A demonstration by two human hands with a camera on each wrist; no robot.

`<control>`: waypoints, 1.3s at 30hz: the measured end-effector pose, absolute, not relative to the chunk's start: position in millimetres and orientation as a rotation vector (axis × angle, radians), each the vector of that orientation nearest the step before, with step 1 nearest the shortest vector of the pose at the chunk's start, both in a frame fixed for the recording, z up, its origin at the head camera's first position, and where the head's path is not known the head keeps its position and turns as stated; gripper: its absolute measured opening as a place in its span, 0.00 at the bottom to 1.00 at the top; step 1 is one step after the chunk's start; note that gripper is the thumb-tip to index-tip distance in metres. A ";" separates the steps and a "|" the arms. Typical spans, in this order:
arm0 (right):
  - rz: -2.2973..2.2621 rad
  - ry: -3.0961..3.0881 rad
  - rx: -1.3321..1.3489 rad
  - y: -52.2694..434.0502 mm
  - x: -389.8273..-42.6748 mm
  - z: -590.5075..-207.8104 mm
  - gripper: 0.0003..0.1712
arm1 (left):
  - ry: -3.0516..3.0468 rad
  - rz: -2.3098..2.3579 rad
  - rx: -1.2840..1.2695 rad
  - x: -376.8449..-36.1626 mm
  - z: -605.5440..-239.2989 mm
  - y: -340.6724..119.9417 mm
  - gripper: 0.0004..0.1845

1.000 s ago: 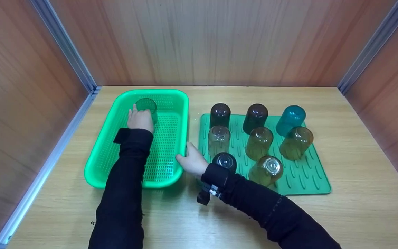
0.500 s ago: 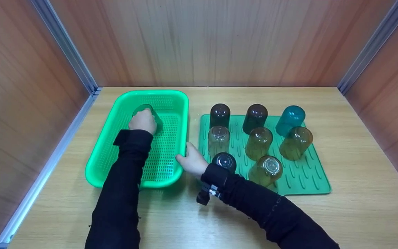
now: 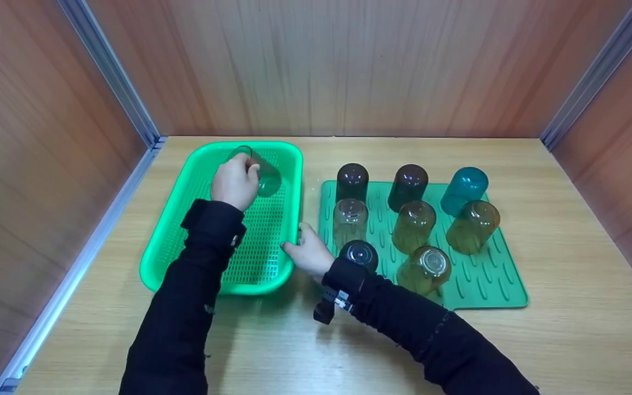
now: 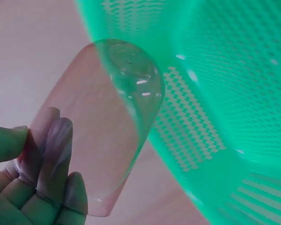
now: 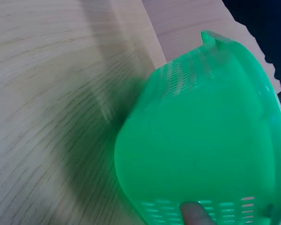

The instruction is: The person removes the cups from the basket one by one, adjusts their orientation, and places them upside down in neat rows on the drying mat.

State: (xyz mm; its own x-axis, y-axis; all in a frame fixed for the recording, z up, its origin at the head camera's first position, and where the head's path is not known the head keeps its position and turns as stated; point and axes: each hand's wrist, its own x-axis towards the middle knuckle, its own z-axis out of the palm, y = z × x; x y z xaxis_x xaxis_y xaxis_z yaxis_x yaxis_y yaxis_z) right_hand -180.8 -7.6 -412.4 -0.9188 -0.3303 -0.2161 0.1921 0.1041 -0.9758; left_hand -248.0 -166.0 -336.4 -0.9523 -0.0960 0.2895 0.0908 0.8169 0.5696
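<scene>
My left hand point(image 3: 233, 184) grips a clear green-tinted glass point(image 3: 265, 176) and holds it tilted above the far part of the green mesh basket point(image 3: 261, 241). In the left wrist view, my fingers point(image 4: 51, 154) wrap the glass point(image 4: 112, 117) near its mouth, with its base pointing toward the basket point(image 4: 225, 93). My right hand point(image 3: 305, 249) holds the basket's right rim near the front corner. A fingertip point(image 5: 194, 213) presses on the basket wall point(image 5: 201, 150).
A green ribbed mat point(image 3: 486, 274) lies right of the basket with several upturned glasses: dark ones point(image 3: 352, 181), a teal one point(image 3: 463, 189), a clear one point(image 3: 349, 219) and amber ones point(image 3: 413, 225). Wooden walls close in the back and both sides.
My left hand took the glass from the basket floor, lifted it and tipped it to the right. My right hand stayed on the basket rim.
</scene>
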 end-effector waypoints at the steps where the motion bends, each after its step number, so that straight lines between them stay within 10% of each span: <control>1: -1.874 2.008 -0.143 -6.9 -181.8 -412.1 0.32 | -2.666 -0.885 -0.029 -245.3 -333.5 -163.3 0.12; 12: -2.087 1.954 -0.004 13.1 -190.8 -377.7 0.53 | -2.474 -1.253 -0.283 -211.8 -302.9 -129.3 0.09; 39: -2.769 1.844 -0.162 77.1 -174.5 -345.5 0.20 | -2.218 -1.989 -0.529 -163.1 -312.6 -75.0 0.06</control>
State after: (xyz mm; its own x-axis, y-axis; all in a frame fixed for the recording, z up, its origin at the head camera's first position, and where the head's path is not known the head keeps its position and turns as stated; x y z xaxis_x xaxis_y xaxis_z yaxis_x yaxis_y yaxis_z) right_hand -174.5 77.1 -345.5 -0.9775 0.1030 0.1841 -0.2096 -0.3745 -0.9032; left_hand -163.1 -75.0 -312.6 -0.9324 0.1793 0.3137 0.3313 0.0776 0.9403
